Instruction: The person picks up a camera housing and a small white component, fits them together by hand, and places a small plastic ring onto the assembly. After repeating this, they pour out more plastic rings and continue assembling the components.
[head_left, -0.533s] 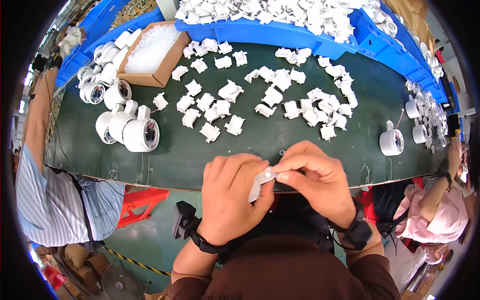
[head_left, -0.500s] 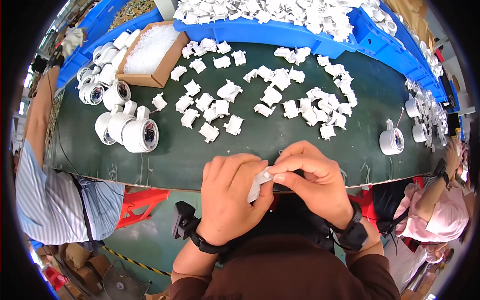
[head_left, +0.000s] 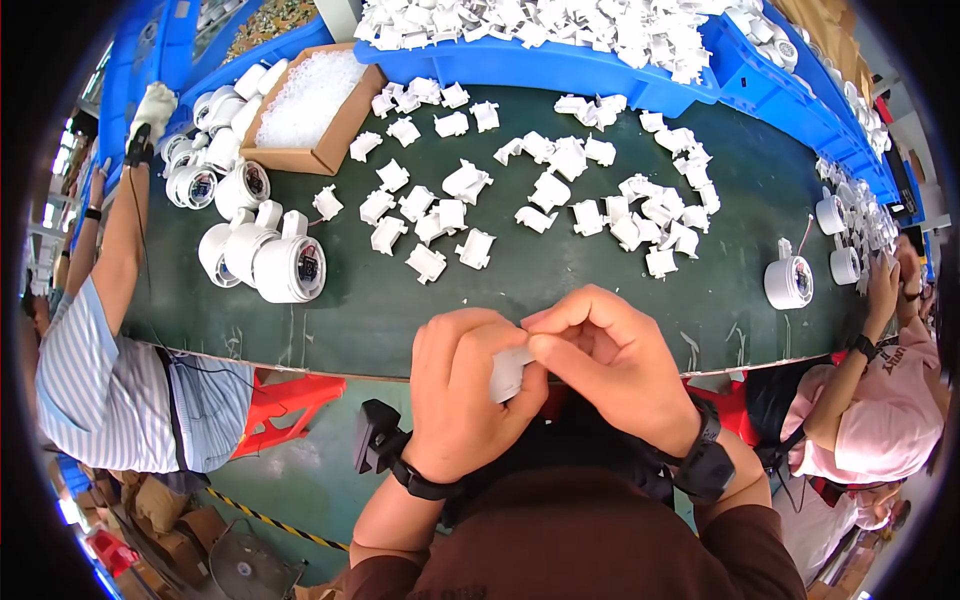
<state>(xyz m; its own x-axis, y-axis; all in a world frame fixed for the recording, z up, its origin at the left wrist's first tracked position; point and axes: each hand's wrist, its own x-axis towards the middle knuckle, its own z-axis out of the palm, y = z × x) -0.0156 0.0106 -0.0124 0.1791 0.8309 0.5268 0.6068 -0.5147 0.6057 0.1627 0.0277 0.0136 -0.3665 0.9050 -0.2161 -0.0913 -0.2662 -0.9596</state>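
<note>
In front of my body, past the table's near edge, my left hand (head_left: 462, 395) is closed round a white plastic bracket (head_left: 509, 374), much of it covered by my fingers. My right hand (head_left: 618, 365) meets it at the bracket's upper end, thumb and forefinger pinched together. Whatever lies between those right fingertips is too small or hidden to make out. Loose white brackets of the same look (head_left: 551, 190) lie scattered over the green table (head_left: 400, 325) beyond my hands.
A blue bin (head_left: 560, 68) heaped with white parts stands at the back. A cardboard box (head_left: 330, 148) of small clear pieces is left of it. White round housings (head_left: 290, 268) stand left, another (head_left: 789, 280) right. Co-workers (head_left: 90, 380) (head_left: 860, 410) sit on both sides.
My right fingers have drawn tighter together at the bracket's upper end. The left co-worker's gloved hand has come further over the table's side; the right co-worker's arm reaches toward the parts there.
</note>
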